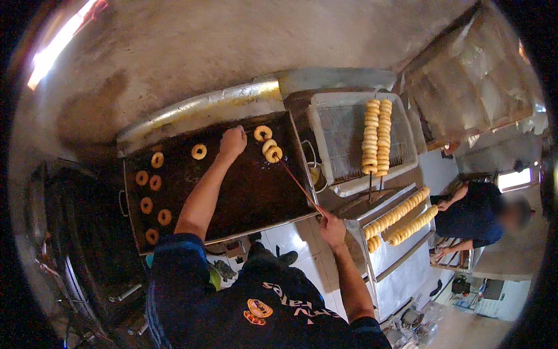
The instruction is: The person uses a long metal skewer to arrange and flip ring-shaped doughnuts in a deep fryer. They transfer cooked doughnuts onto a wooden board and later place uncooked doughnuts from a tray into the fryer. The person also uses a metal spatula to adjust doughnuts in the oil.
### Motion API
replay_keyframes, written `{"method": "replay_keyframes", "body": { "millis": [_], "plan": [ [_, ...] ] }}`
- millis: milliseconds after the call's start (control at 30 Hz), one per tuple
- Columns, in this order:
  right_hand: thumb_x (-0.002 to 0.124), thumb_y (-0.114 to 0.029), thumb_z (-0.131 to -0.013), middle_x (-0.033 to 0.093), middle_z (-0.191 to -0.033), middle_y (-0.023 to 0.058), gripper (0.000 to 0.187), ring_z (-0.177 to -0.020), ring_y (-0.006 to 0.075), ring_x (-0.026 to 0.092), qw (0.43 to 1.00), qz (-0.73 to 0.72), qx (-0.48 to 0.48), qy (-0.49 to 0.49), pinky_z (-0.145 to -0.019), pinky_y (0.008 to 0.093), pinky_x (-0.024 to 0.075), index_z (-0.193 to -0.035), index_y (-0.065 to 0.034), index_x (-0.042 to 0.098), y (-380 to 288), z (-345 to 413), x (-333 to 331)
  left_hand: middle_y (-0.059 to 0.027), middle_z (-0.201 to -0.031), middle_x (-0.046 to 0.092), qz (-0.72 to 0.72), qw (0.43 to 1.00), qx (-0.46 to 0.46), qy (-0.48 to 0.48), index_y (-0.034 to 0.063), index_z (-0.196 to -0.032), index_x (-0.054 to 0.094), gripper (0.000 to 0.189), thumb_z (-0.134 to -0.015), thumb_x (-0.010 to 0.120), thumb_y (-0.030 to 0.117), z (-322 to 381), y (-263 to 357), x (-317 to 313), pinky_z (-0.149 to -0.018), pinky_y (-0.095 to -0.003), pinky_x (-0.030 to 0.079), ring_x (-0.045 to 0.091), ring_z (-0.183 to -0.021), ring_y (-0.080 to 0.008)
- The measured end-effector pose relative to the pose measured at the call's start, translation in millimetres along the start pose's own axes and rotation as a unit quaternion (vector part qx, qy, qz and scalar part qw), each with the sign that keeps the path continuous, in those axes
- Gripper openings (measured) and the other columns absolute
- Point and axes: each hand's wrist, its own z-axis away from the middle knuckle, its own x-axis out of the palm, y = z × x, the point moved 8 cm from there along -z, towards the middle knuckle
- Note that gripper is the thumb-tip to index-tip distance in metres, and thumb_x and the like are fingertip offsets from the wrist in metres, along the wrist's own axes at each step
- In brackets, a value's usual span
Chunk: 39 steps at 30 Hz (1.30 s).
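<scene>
My right hand (pixel 333 229) grips the near end of a thin reddish-brown rod (pixel 301 184), which slants over the front edge of a wide dark fryer vat (pixel 257 196). Two golden ring doughnuts (pixel 273 154) sit at the rod's far part. Another ring doughnut (pixel 263 133) lies just beyond them, by the rod's tip. My left hand (pixel 234 140) is above the vat with fingers curled, left of that ring; whether it holds something thin is unclear. A lone ring (pixel 199 152) is to its left. Several browner rings (pixel 155 183) lie along the vat's left side.
Two rods full of rings (pixel 370 135) rest across a white crate (pixel 322 144) on the right. More loaded rods (pixel 399 211) lie on a metal stand (pixel 392 266). Another person (pixel 468 213) stands beyond, one hand near these rods. A metal splash guard (pixel 205 113) backs the vat.
</scene>
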Motion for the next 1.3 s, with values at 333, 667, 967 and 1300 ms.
{"method": "replay_keyframes", "body": {
  "millis": [333, 667, 967, 1300],
  "plan": [
    [0.063, -0.019, -0.097, 0.076, -0.094, 0.0172, 0.041, -0.079, 0.0380, 0.073, 0.991, -0.090, -0.097, -0.017, -0.071, 0.0470, 0.0585, -0.136, -0.0298, 0.071, -25, -59, 22, -0.0224, -0.107, 0.074, 0.109, 0.993, -0.017, -0.047, 0.0044, -0.102, 0.076, 0.026, -0.092, 0.068, 0.026, 2, -130, -39, -0.090, -0.0503, 0.056, 0.071, -0.102, -0.0410],
    [0.076, -0.034, -0.086, 0.071, -0.087, 0.0202, 0.036, -0.081, 0.0441, 0.071, 0.977, 0.016, -0.200, -0.070, -0.070, 0.0548, 0.0575, -0.113, -0.0111, 0.070, -92, -76, 90, -0.0234, -0.093, 0.073, 0.006, 0.991, -0.137, 0.008, 0.0055, -0.100, 0.074, 0.018, -0.092, 0.067, 0.020, 141, -177, -110, -0.083, -0.0514, 0.056, 0.071, -0.094, -0.0441],
    [0.076, -0.028, -0.083, 0.076, -0.095, 0.0194, 0.042, -0.086, 0.0429, 0.072, 0.924, -0.107, -0.359, -0.071, -0.076, 0.0536, 0.0592, -0.123, -0.0149, 0.073, -104, -117, 97, -0.0216, -0.098, 0.074, -0.042, 0.982, -0.176, 0.047, 0.0070, -0.098, 0.077, 0.024, -0.091, 0.068, 0.028, 180, -296, -139, -0.085, -0.0513, 0.058, 0.072, -0.095, -0.0396],
    [0.064, -0.025, -0.099, 0.075, -0.126, 0.0129, 0.033, -0.112, 0.0341, 0.073, 0.861, -0.134, -0.427, -0.240, -0.096, 0.0403, 0.0570, -0.130, -0.0237, 0.075, -202, -75, 133, -0.0207, -0.107, 0.074, 0.040, 0.934, -0.352, 0.044, 0.0050, -0.111, 0.075, 0.036, -0.095, 0.065, 0.036, 432, -290, -174, -0.091, -0.0518, 0.056, 0.070, -0.102, -0.0441]
  ]
}}
